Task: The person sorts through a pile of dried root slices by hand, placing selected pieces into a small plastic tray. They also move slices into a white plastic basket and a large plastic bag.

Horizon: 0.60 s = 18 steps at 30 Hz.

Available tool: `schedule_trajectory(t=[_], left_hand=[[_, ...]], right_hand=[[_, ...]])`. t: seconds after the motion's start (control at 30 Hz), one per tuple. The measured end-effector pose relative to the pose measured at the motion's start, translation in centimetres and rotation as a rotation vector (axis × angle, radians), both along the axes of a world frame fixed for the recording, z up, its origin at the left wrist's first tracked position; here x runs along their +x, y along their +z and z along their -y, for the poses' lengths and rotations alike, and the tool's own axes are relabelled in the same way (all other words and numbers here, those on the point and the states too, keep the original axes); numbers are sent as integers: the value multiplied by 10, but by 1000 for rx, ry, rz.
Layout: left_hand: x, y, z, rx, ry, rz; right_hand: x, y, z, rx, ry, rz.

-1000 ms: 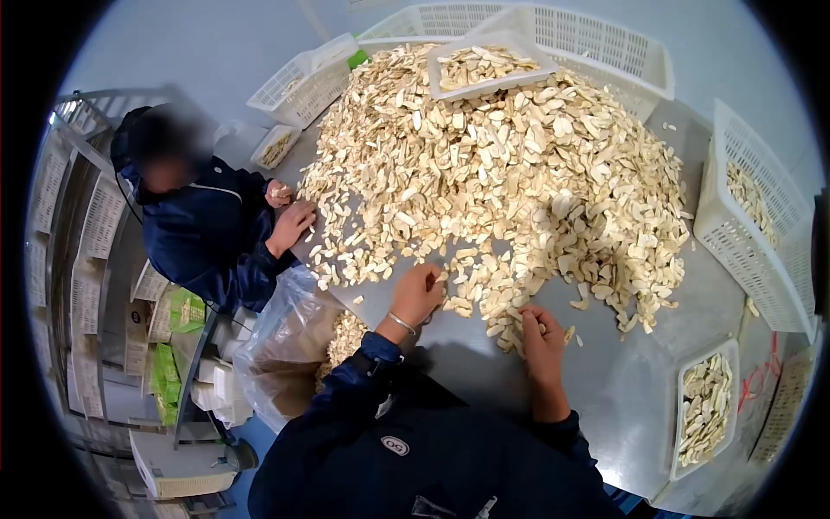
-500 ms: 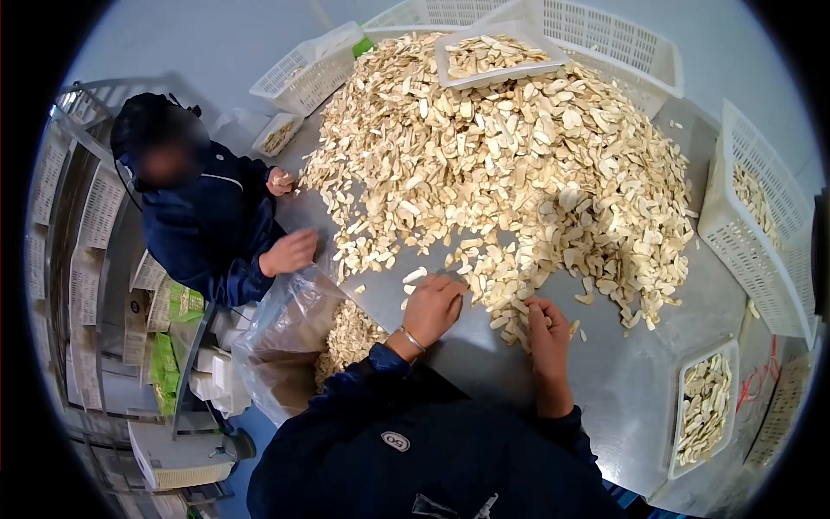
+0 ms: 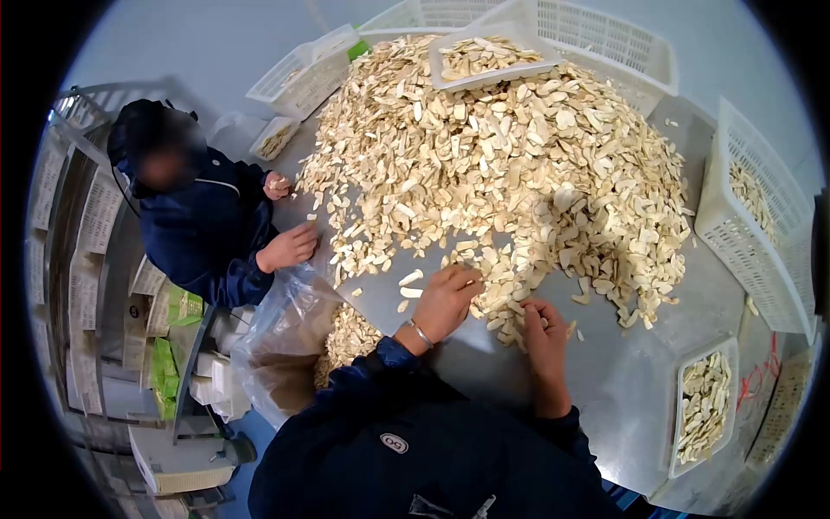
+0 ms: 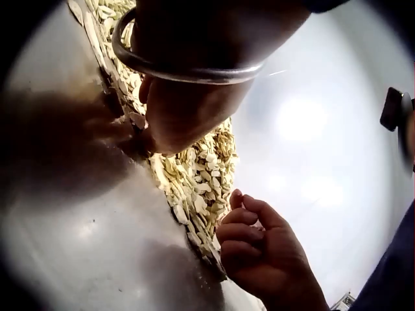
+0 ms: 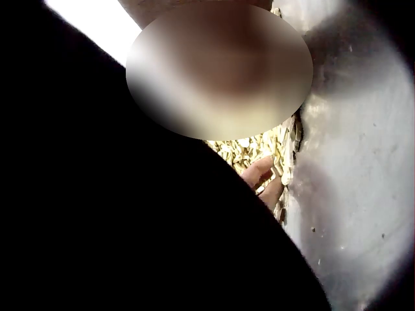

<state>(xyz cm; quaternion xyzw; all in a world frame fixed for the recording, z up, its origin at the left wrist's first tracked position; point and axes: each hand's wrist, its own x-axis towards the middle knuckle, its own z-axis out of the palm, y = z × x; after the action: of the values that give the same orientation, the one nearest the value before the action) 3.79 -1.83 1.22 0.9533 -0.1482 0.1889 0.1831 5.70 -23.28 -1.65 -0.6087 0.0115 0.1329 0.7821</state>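
A large heap of pale, dried-looking slices [image 3: 484, 147] covers much of the metal table [image 3: 622, 363]. At its near edge, my left hand [image 3: 445, 303], with a metal bangle [image 3: 420, 334] at the wrist, reaches in with bent fingers. Its fingertips are among the slices; I cannot tell whether they pinch one. To its right, my right hand [image 3: 545, 333] has its fingers curled, with a small pale slice [image 3: 544, 322] showing between thumb and fingers. The left wrist view also shows this curled right hand [image 4: 259, 253]. A dark sleeve [image 5: 130, 194] hides much of the right wrist view.
Another person [image 3: 203, 216] works at the heap's left side. A plastic-lined container [image 3: 285, 346] of slices stands by the table's left edge. White baskets [image 3: 752, 216] ring the back and right. A tray of slices [image 3: 705, 406] lies at right; another tray [image 3: 493, 65] sits atop the heap.
My left hand first drew back from the heap, then moved right to its near edge beside the right hand. A few loose slices now lie left of it. The right hand stays nearly in place.
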Motion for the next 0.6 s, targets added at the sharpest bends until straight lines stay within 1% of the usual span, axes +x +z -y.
schedule_trajectory(t=[0.03,0.13,0.17,0.27,0.3,0.4,0.43,0.53,0.57,0.6], left_hand=[[-2,-3,0,-38,26,-21],[-10,-7,-6,-34,120,-79],[-14,-8,-8,-41,148,-40],[-26,-3,-13,21,277,-51],[-26,-2,-11,-7,297,-74],[-14,6,11,-209,191,-45],[-9,12,21,-200,168,-34],[0,8,33,-145,94,-67],[4,-4,30,-160,90,-27],[5,-11,29,-220,123,-25]], right_hand=[[0,1,0,-10,-9,-7],[-2,3,1,-41,-16,-19],[-1,4,1,-51,-8,-18],[-2,4,0,0,15,-27],[-2,5,0,11,16,-37],[-3,6,-1,19,14,-54],[-2,6,-1,4,10,-53],[-1,5,2,-47,-3,-30],[-1,5,3,-62,-9,-21],[0,7,4,-40,-3,-38]])
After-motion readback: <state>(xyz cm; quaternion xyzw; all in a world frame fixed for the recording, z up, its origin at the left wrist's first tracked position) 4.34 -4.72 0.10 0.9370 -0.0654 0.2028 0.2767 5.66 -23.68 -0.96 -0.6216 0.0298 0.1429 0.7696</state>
